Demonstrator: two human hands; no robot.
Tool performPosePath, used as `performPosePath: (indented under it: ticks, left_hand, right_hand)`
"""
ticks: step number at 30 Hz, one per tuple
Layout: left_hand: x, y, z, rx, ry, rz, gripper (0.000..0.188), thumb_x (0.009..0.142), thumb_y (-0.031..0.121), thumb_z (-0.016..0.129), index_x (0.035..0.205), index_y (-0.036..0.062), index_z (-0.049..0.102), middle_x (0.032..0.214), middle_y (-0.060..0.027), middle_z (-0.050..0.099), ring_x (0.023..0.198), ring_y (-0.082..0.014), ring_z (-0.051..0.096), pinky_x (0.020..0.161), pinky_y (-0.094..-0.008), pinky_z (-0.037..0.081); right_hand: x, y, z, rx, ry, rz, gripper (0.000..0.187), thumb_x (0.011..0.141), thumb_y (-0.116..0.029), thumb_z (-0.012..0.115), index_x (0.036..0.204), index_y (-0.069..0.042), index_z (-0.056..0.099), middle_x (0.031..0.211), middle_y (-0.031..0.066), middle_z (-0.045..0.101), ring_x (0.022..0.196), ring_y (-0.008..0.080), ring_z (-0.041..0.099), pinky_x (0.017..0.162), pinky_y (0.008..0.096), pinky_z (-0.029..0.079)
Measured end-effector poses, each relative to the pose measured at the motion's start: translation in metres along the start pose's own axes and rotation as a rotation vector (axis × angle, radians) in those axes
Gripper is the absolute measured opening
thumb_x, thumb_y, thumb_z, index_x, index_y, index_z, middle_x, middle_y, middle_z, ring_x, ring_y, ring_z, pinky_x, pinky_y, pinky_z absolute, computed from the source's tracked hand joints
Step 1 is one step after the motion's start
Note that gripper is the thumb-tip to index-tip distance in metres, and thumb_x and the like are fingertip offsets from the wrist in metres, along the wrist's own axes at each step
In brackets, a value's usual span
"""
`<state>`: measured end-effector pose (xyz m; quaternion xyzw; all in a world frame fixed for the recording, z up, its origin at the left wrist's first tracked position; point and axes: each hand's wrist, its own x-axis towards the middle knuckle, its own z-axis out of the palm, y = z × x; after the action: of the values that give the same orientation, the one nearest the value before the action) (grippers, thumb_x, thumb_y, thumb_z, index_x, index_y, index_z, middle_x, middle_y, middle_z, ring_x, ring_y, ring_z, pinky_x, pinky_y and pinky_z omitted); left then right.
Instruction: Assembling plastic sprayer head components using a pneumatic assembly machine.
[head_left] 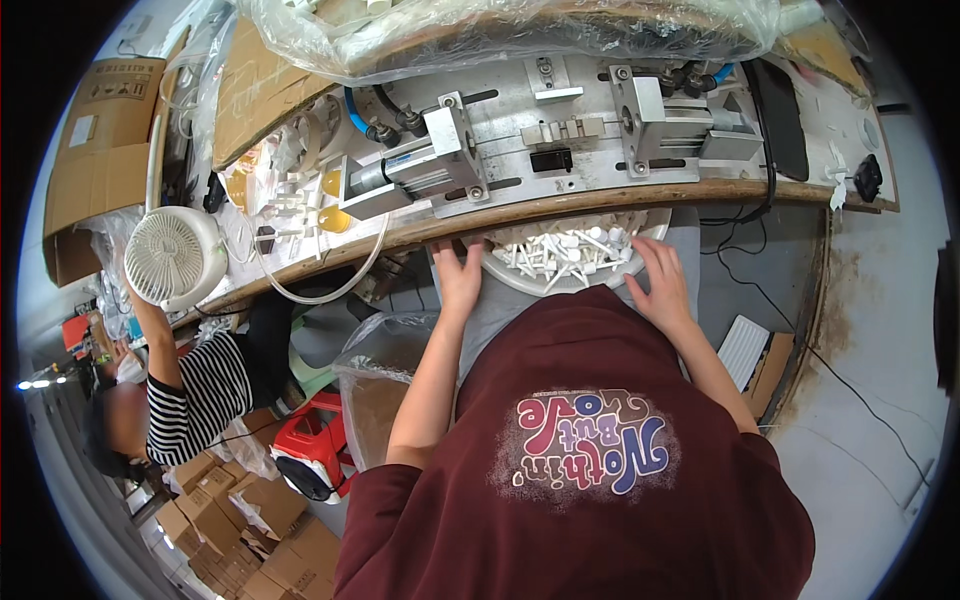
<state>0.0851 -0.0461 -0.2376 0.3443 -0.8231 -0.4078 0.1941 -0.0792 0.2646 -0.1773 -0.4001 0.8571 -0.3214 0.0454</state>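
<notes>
Maroon cloth of a shirt (585, 440) is seen nearest the head camera. Beyond it, a white basin (508, 278) of white plastic pieces (568, 252) is flanked by the left hand (458, 284) and right hand (664, 286), thumbs and fingers spread; whether the rim is gripped cannot be told. Pieces might be spilled if the basin were knocked against the bench edge (570, 204) just ahead.

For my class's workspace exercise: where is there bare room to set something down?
Bare: a metal plate strip between left metal block and central fixture; grey floor beyond the bench's right end.
Crowded: the bench's left end, with fan and yellow parts; the basin, heaped with white pieces.
</notes>
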Motion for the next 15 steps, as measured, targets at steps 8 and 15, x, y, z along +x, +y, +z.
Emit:
performPosePath:
  ticks: [8,15]
  left_hand:
    - [0.032,-0.023,0.002,0.425,-0.059,-0.146,0.035,0.086,0.012,0.062,0.12,0.006,0.066,0.123,-0.0214,0.064,0.115,-0.0422,0.059,0.096,-0.0458,0.048]
    - [0.054,-0.002,0.011,0.711,-0.341,-0.142,0.046,0.095,0.033,0.052,0.132,0.0067,0.059,0.137,-0.0192,0.057,0.13,-0.036,0.05,0.109,-0.044,0.039]
  right_hand:
    - [-0.015,0.003,0.011,0.043,-0.124,-0.2,0.014,0.079,-0.01,0.07,0.092,-0.008,0.065,0.093,0.0043,0.063,0.089,0.0236,0.061,0.075,0.0366,0.047]
    - [-0.001,0.008,0.034,0.111,-0.21,-0.406,0.025,0.071,-0.007,0.07,0.095,-0.011,0.064,0.091,0.0033,0.06,0.088,0.0224,0.061,0.076,0.0364,0.053]
